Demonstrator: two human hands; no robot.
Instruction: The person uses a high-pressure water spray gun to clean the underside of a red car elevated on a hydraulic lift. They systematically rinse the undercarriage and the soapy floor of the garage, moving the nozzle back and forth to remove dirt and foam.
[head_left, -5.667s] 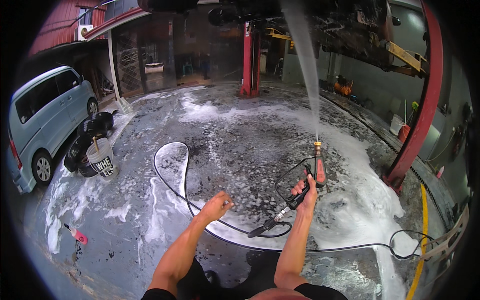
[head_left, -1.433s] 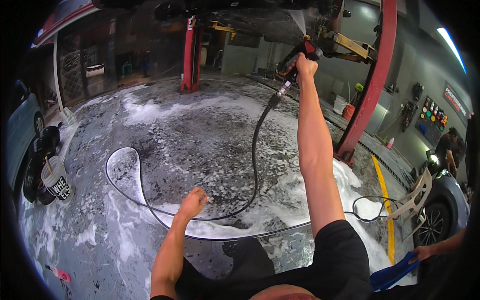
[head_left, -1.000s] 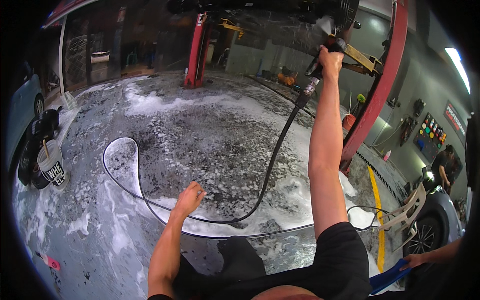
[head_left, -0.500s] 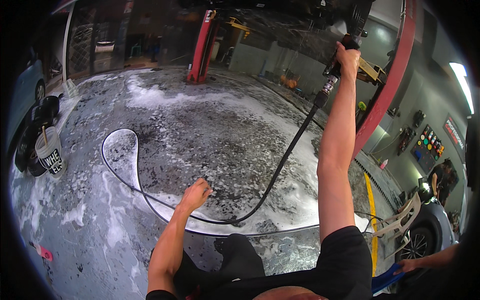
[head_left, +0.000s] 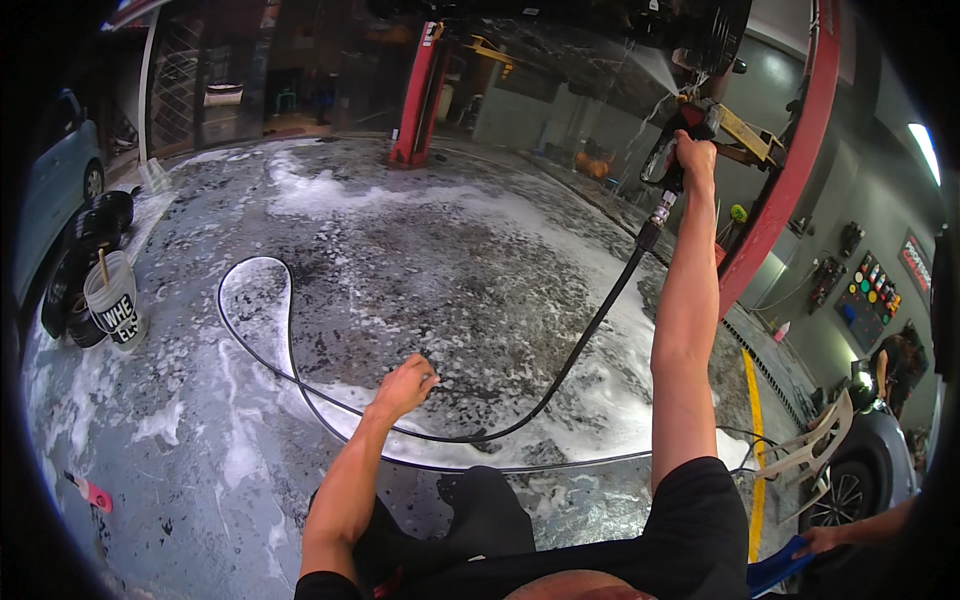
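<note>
My right hand is raised at the upper right, wrapped round the grip of a black pressure washer gun. White spray leaves its tip toward the dark underside of a raised vehicle. A metal coupling joins the gun to a black hose, which droops to the foamy floor and lies there in a loop. Over the floor in the lower middle, my left hand hangs with its fingers curled in, and nothing shows in them. Below it, the hose runs across the floor.
A red lift post with a yellow arm stands close at right, another red post farther back. At left are a bucket, black tires and a pink bottle. A chair and another person's hand are lower right.
The gun in my right hand has dropped slightly and tilted, and its spray shows more clearly under the vehicle. My left hand has barely moved. The whole view has shifted a little.
</note>
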